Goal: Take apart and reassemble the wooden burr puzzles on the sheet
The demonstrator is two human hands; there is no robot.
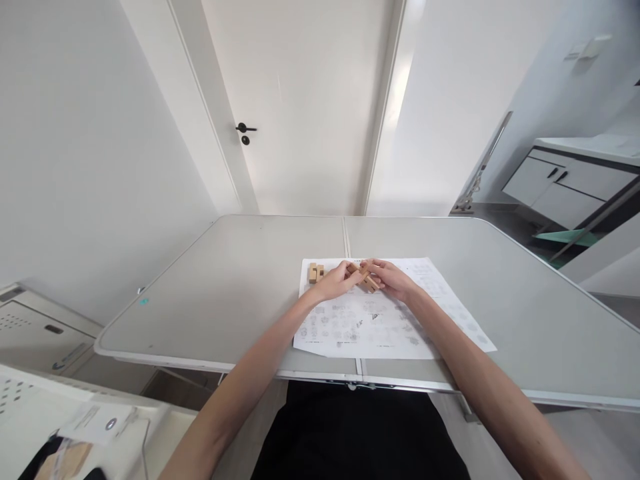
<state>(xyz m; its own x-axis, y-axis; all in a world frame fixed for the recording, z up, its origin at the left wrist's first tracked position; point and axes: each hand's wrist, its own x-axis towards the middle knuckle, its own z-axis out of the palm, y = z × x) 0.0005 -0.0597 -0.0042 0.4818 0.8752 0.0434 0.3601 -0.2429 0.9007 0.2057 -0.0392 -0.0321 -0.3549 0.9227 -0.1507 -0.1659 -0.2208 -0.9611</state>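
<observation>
Wooden puzzle pieces (369, 283), notched like those of an interlocking burr puzzle, are held between my two hands above a printed sheet. My left hand (336, 281) has its fingers closed on them from the left. From the right, my right hand (392, 277) grips them with bent fingers. How the pieces fit together is partly hidden by the fingers. Left of my left hand, more notched wooden pieces (313, 273) stand on the sheet. The white instruction sheet (380, 340) bears grey printed diagrams, too small to read.
The grey folding table (240, 287) has a seam down its middle, under the sheet. A white cabinet (45, 333) stands low at the left. Beyond the table are a closed door (310, 100) and, at the right, a vanity unit (570, 180).
</observation>
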